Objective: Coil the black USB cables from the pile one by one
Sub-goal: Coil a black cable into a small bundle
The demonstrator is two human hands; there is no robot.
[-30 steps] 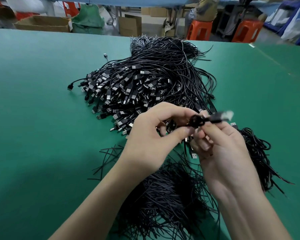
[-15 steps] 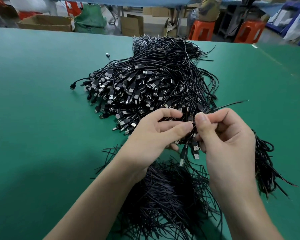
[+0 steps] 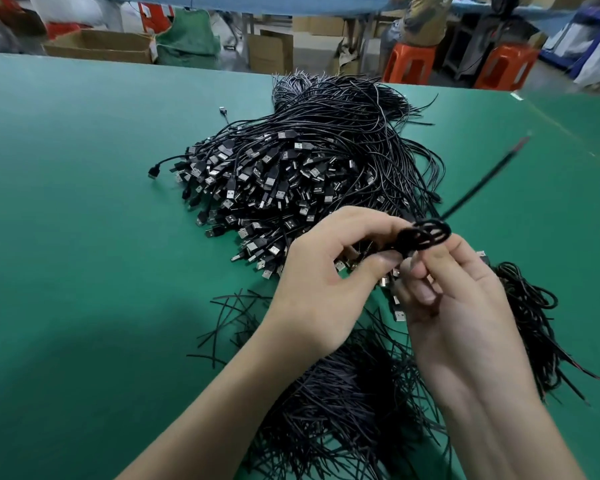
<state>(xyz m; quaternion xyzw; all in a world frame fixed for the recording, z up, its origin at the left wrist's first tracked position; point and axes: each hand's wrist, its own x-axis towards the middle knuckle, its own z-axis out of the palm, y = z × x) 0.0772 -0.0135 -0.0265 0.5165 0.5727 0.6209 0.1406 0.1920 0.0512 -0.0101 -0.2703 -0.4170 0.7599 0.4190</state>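
I am holding one black USB cable (image 3: pixel 425 234) in the air between both hands, just in front of the near right edge of the pile (image 3: pixel 291 168). It is sitting as a small flat coil of a few loops. My left hand (image 3: pixel 321 289) is pinching the coil's left side, thumb below and curled fingers above, so that grip is closing narrowly on the cable. My right hand (image 3: pixel 465 306) is taking the coil's right side from beneath, fingertips curling up against the loops, and that grip is holding the cable too. The free tail (image 3: pixel 489 174) is sticking out from the coil up and to the right, blurred, off the tabletop (image 3: pixel 84 220). A USB plug (image 3: pixel 399 313) is hanging below, between my two hands; I cannot tell whether it belongs to the held cable.

The pile is lying in the middle of the green tabletop, its metal plugs bunching toward the left and near side, its bare ends fanning toward the far edge. A heap of short black strands (image 3: pixel 343 393) is lying under my forearms. A smaller tangled bundle (image 3: pixel 527 306) of black cables is lying just right of my right hand. Beyond the tabletop, an orange stool (image 3: pixel 409 64) and a cardboard box (image 3: pixel 101 45) are standing on the floor.
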